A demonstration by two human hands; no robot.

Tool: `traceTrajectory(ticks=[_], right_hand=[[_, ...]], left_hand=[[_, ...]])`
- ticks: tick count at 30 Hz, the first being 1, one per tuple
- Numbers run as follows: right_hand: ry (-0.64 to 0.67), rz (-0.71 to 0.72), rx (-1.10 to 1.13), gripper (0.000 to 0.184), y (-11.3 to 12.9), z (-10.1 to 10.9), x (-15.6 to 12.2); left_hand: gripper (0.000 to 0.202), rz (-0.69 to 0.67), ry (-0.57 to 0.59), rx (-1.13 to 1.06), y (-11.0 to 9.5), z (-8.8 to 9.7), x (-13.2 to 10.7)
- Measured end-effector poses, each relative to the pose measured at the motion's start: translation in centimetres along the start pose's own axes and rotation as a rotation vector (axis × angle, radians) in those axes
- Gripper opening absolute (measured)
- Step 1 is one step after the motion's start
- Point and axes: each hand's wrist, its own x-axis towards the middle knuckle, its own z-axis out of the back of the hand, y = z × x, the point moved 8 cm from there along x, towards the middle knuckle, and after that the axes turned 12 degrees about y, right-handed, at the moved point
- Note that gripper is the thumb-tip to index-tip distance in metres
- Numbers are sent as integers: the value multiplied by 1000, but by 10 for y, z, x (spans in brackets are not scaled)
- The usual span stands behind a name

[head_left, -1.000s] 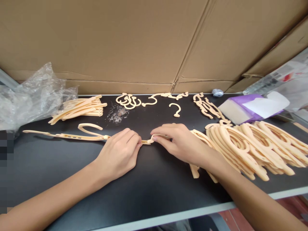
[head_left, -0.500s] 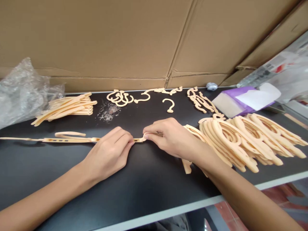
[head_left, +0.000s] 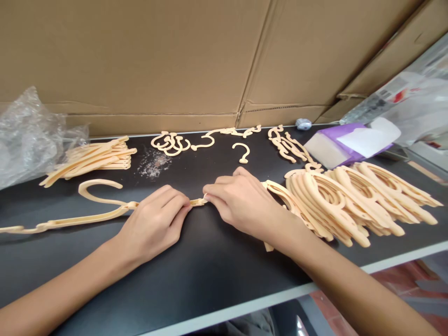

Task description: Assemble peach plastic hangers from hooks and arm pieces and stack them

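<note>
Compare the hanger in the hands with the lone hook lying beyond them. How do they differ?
The hanger has a long arm and an attached hook; the lone hook is one short curved piece. The left hand and right hand grip the hanger, while the lone hook lies untouched on the table. Both are pale peach.

Your hanger [head_left: 87, 218] looks like smooth plastic, low sheen. Your tabletop [head_left: 224, 275]: smooth, faintly glossy. You're facing matt, creased cardboard [head_left: 140, 56]; crinkled, shiny plastic film [head_left: 28, 140] on your left; matt paper sheet [head_left: 371, 137] right.
</note>
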Motion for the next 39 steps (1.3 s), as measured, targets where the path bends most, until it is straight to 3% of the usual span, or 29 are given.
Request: traceTrajectory(ticks=[23, 27, 33, 36, 39], right_hand=[[-78, 143, -70, 31, 2, -5, 0], [-222, 171, -77, 29, -2, 3, -5], [-605, 177, 141, 16, -22, 33, -21], [-784, 140, 198, 12, -28, 44, -31], [-876, 89, 255, 9, -33, 48, -37]], left_hand=[[9, -10, 4, 14, -2, -3, -3], [10, -3, -16, 47, -2, -2, -5], [46, -69, -145, 280, -20, 13, -7], [45, -110, -212, 339, -29, 22, -11], [35, -85, -218, 155, -21, 25, -11]])
